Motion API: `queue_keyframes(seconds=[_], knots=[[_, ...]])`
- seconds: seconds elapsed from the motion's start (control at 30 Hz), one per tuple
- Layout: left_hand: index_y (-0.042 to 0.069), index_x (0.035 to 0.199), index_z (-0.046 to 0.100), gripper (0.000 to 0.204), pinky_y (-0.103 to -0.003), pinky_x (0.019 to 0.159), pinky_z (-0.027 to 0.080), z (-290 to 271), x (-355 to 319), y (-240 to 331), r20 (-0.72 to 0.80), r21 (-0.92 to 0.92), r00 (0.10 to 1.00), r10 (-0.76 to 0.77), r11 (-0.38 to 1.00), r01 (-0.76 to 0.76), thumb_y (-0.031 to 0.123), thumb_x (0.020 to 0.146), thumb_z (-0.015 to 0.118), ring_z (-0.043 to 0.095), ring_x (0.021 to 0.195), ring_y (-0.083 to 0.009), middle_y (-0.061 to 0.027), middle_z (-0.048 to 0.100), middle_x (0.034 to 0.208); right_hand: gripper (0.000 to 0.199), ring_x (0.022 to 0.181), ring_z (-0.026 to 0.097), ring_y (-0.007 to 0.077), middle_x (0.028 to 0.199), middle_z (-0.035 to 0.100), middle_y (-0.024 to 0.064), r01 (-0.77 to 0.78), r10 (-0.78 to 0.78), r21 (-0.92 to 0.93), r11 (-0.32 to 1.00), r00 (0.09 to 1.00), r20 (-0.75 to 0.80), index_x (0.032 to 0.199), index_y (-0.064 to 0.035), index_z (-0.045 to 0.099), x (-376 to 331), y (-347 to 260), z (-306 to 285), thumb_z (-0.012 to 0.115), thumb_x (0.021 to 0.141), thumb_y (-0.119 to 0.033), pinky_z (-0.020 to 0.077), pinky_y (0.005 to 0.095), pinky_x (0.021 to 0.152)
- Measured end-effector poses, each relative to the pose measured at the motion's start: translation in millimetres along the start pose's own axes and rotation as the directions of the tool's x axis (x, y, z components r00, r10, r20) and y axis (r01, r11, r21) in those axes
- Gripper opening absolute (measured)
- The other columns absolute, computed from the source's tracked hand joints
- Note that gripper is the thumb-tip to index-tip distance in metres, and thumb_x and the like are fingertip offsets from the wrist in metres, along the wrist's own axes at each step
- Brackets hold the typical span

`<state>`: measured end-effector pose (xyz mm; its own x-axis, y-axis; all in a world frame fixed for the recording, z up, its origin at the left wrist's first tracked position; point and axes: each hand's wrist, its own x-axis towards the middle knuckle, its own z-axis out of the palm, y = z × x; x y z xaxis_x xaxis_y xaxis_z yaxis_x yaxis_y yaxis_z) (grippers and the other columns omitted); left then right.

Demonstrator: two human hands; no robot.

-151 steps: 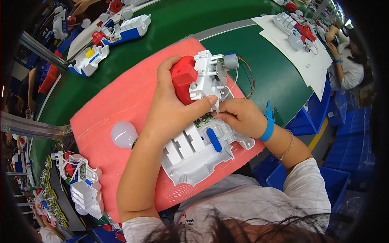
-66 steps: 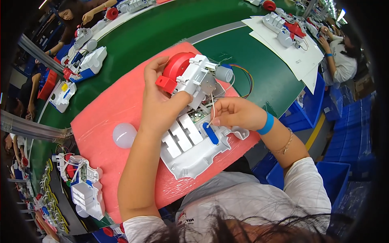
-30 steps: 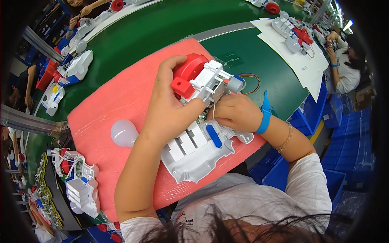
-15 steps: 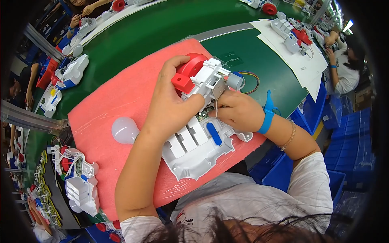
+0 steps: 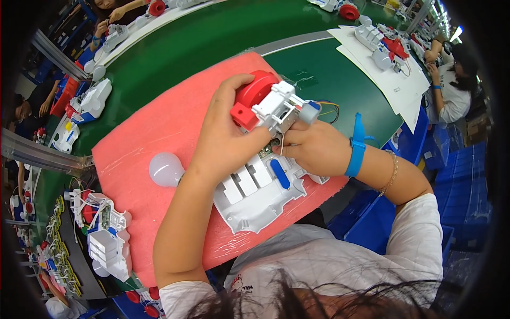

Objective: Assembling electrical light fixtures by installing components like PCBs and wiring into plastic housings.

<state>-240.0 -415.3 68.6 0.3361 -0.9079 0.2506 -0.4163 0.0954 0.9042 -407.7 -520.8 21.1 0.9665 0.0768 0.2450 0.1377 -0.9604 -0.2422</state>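
My left hand (image 5: 226, 130) is closed around a white plastic gearbox unit (image 5: 276, 103) with a red wheel (image 5: 257, 89), a red block and a grey cylindrical motor (image 5: 308, 112). The unit is held tilted above a white plastic housing half (image 5: 252, 210) that carries a blue strip (image 5: 280, 174). My right hand (image 5: 321, 150) is pinched beneath the unit at a thin white wire (image 5: 282, 139), beside a green circuit board (image 5: 271, 147). Its fingertips are partly hidden. Left of the housing, a round milky-white bulb-shaped part (image 5: 166, 169) lies partly behind my left forearm.
A pink foam sheet (image 5: 138, 143) lies under the work. At left sits another part-built unit (image 5: 106, 239). White sheets (image 5: 393, 87) bear more parts at right. Beyond runs a green belt (image 5: 212, 32) with units. Blue bins (image 5: 372, 223) stand at right; other people work nearby.
The gearbox unit has tilted and shifted slightly right in my left hand. My right hand has moved slightly right with its wrist. Units on the belt have shifted left.
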Motion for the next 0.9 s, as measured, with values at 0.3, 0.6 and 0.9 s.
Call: queue_keyframes(seconds=[0.3, 0.6, 0.9], knots=[[-0.005, 0.127, 0.032, 0.064, -0.038, 0.102, 0.027, -24.0, -19.5, 4.8, -0.213, 0.498, 0.965, -0.153, 0.833, 0.241, 0.031, 0.080, 0.057, 0.033, 0.124, -0.0354, -0.0274, 0.035, 0.129, 0.020, 0.091, 0.053, 0.0286, 0.098, 0.056, 0.0154, -0.130, 0.429, 0.557, 0.820, 0.785, -0.448, 0.098, -0.0001, 0.059, -64.6, 25.2, 40.5, 0.054, 0.078, -0.003, 0.0409, 0.0343, 0.081], [-0.002, 0.110, 0.052, 0.042, -0.041, 0.096, 0.033, -312.3, -229.4, 71.4, -0.709, 0.701, 0.696, 0.117, 0.007, 0.713, 0.020, 0.074, 0.061, 0.044, 0.112, -0.0363, -0.0227, 0.048, 0.119, 0.019, 0.089, 0.048, 0.0148, 0.096, 0.052, 0.0071, -0.282, 0.764, 0.794, 0.538, 0.562, -0.318, 0.094, 0.0048, 0.055, -88.5, 44.2, 62.5, 0.044, 0.089, -0.009, 0.0364, 0.0237, 0.080], [0.007, 0.122, 0.047, 0.047, -0.044, 0.096, 0.033, -391.7, -324.1, 25.1, -0.874, 0.484, 0.484, -0.034, -0.137, 0.864, 0.032, 0.083, 0.051, 0.039, 0.118, -0.0352, -0.0206, 0.033, 0.134, 0.020, 0.090, 0.049, 0.0154, 0.095, 0.053, 0.0077, -0.378, 0.748, 0.686, 0.622, 0.545, -0.379, 0.096, 0.0040, 0.055, -76.0, 47.4, 59.2, 0.043, 0.090, -0.011, 0.0371, 0.0250, 0.082]])
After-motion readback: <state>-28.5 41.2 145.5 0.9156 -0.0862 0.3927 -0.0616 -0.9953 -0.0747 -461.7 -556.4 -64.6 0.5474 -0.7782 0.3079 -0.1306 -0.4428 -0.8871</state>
